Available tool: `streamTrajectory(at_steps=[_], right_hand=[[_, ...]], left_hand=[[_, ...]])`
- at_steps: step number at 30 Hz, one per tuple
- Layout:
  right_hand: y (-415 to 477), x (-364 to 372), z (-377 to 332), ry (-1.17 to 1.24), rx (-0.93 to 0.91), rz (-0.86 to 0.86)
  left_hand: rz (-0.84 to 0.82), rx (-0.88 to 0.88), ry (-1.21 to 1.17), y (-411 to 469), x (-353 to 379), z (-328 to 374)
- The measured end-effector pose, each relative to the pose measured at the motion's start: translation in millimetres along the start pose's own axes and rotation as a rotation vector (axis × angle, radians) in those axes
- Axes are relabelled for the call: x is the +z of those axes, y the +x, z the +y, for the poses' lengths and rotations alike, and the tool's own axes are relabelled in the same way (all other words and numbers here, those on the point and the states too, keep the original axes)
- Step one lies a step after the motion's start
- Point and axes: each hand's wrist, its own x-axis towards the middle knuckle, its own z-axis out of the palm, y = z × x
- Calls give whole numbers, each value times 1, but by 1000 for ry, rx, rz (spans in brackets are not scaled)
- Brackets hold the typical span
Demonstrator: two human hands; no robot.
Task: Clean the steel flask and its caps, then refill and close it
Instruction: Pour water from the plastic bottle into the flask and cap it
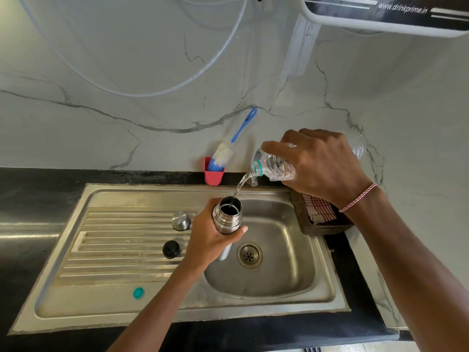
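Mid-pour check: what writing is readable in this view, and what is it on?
"www.drinkprime.in": on the black panel of the wall appliance, top right.
Dark print on the blue brush handle: too small to read.
Flask, steel cap, black cap, plastic bottle: no readable text shows.

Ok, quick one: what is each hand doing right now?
Left hand: fingers wrapped round the steel flask, held above the sink.
Right hand: gripping the plastic bottle, pouring water.
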Motion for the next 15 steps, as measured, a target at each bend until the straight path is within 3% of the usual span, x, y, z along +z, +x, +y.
streamTrajectory(at_steps=[15], right_hand=[[3, 4, -1, 14, -10, 7]], left_hand=[[26, 10, 14, 2, -3, -2]])
